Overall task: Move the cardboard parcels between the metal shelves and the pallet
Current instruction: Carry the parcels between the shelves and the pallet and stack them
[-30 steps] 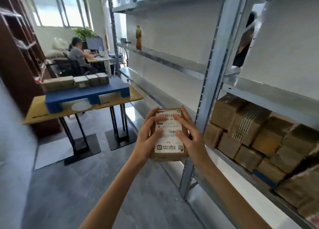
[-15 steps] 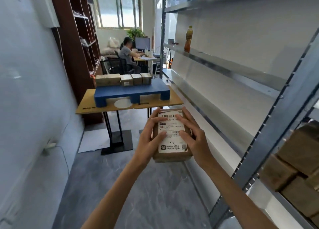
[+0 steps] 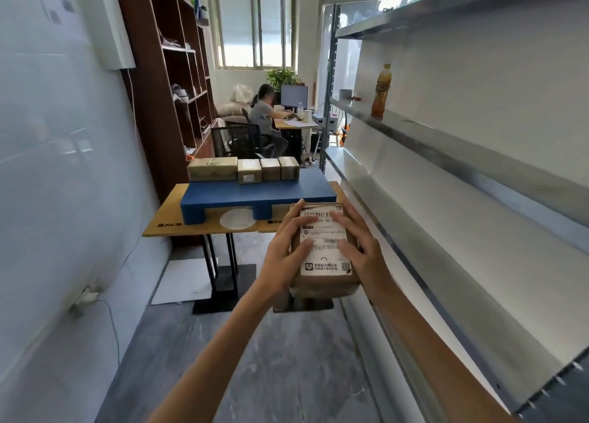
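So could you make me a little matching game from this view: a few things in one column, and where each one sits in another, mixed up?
Things
1. bottle
2. labelled parcel
3. blue pallet
4. row of four parcels

Places
A. on the wooden table
B. held between the left hand and the right hand
C. standing on a metal shelf
D. along the pallet's far edge

Pairs: 1-C, 2-B, 3-A, 4-D.
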The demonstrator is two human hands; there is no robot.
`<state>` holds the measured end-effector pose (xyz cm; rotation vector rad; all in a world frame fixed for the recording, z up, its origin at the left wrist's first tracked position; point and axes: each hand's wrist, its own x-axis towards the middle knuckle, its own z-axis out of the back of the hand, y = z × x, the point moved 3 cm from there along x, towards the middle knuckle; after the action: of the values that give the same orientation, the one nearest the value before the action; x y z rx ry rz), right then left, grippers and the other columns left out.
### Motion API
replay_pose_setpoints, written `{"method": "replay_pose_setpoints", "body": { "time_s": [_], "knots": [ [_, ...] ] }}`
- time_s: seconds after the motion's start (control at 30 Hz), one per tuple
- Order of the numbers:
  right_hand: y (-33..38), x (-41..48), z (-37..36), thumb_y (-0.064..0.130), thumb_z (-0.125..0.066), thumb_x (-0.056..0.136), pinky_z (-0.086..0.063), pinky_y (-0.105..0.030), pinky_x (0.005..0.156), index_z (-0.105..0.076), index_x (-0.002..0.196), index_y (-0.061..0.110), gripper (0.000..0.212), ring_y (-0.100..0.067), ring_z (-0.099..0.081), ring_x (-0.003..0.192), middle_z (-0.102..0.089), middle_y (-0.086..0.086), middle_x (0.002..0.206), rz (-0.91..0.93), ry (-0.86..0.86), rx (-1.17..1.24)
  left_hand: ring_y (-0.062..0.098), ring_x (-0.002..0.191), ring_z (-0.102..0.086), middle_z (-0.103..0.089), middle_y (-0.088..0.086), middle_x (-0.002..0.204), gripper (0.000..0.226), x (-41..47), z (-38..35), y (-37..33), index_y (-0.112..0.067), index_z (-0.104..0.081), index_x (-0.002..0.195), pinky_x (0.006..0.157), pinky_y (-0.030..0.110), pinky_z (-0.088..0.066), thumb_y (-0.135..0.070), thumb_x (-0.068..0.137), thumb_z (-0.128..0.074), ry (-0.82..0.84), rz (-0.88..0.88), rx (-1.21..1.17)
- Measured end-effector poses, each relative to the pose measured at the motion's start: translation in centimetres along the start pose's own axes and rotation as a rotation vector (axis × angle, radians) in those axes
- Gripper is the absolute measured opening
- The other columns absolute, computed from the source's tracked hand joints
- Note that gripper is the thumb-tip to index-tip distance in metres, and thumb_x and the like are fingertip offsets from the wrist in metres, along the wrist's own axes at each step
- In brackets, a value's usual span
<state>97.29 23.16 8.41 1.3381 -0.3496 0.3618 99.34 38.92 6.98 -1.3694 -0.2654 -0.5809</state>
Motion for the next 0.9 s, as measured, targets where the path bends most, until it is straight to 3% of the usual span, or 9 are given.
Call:
{"method": "replay_pose_setpoints", "body": {
  "time_s": [0.1, 0.17, 0.27, 0.43, 0.57, 0.67, 0.9],
  "knots": [
    [-2.4, 3.0, -0.1, 0.021, -0.048, 0.083, -0.058, -0.031, 0.074, -0.042, 0.14, 0.016, 0.057, 0.005, -0.054, 0.111, -0.024, 0.008, 0.153, -0.004, 0.012, 0.003, 0.016, 0.133, -0.042, -0.024, -0.023, 0.152, 0.035, 2.8, 0.2, 2.4, -0.026, -0.054, 0.127, 0.076, 0.026, -0.055, -0.026, 0.092, -0.053, -0.006, 0.023, 0.009],
    [-4.0, 5.2, -0.3, 0.022, -0.049, 0.083, -0.057, -0.026, 0.071, -0.041, 0.14, 0.019, 0.057, 0.003, -0.055, 0.111, -0.025, 0.007, 0.152, -0.015, 0.023, 0.012, 0.018, 0.131, -0.045, -0.025, -0.024, 0.152, 0.035, 4.9, 0.4, 4.1, -0.026, -0.054, 0.126, 0.074, 0.027, -0.056, -0.027, 0.091, -0.054, -0.022, 0.03, 0.003],
    [-6.5, 9.0, -0.6, 0.019, -0.049, 0.084, -0.058, -0.031, 0.074, -0.041, 0.14, 0.016, 0.056, -0.001, -0.054, 0.115, -0.025, 0.007, 0.153, -0.015, 0.044, 0.024, 0.02, 0.132, -0.044, -0.025, -0.024, 0.152, 0.034, 8.0, 1.0, 7.1, -0.026, -0.054, 0.126, 0.074, 0.027, -0.056, -0.026, 0.092, -0.054, -0.043, 0.038, 0.007],
    [-10.8, 16.5, -1.8, 0.014, -0.049, 0.084, -0.057, -0.026, 0.075, -0.045, 0.136, 0.01, 0.053, 0.008, -0.047, 0.119, -0.024, 0.005, 0.153, 0.03, 0.047, 0.016, 0.016, 0.133, -0.042, -0.026, -0.02, 0.152, 0.034, 14.5, 2.8, 12.5, -0.022, -0.055, 0.125, 0.079, 0.03, -0.057, -0.023, 0.091, -0.055, -0.06, 0.036, -0.023],
    [-14.0, 23.4, -3.1, 0.016, -0.05, 0.081, -0.056, -0.025, 0.074, -0.053, 0.126, 0.017, 0.046, 0.003, -0.044, 0.125, -0.026, 0.01, 0.153, 0.023, 0.019, 0.007, 0.016, 0.128, -0.048, -0.026, -0.019, 0.153, 0.033, 20.5, 4.8, 16.7, -0.021, -0.054, 0.127, 0.074, 0.028, -0.057, -0.012, 0.096, -0.054, -0.069, 0.065, -0.033],
    [-16.2, 27.9, -3.6, 0.016, -0.05, 0.082, -0.057, -0.027, 0.073, -0.055, 0.121, 0.022, 0.041, -0.006, -0.045, 0.128, -0.027, 0.01, 0.153, 0.022, 0.002, -0.008, 0.018, 0.124, -0.053, -0.027, -0.019, 0.153, 0.035, 24.7, 6.0, 19.3, -0.022, -0.053, 0.128, 0.074, 0.03, -0.057, -0.015, 0.094, -0.055, -0.059, 0.068, -0.051],
    [-22.5, 35.6, -3.0, 0.015, -0.05, 0.081, -0.055, -0.024, 0.074, -0.054, 0.125, 0.015, 0.044, -0.006, -0.045, 0.127, -0.029, 0.006, 0.152, -0.026, -0.026, -0.036, 0.02, 0.134, -0.043, -0.028, -0.021, 0.152, 0.039, 32.3, 5.9, 26.0, -0.03, -0.052, 0.128, 0.086, 0.037, -0.056, -0.023, 0.09, -0.055, -0.028, 0.105, -0.063]
  ]
}}
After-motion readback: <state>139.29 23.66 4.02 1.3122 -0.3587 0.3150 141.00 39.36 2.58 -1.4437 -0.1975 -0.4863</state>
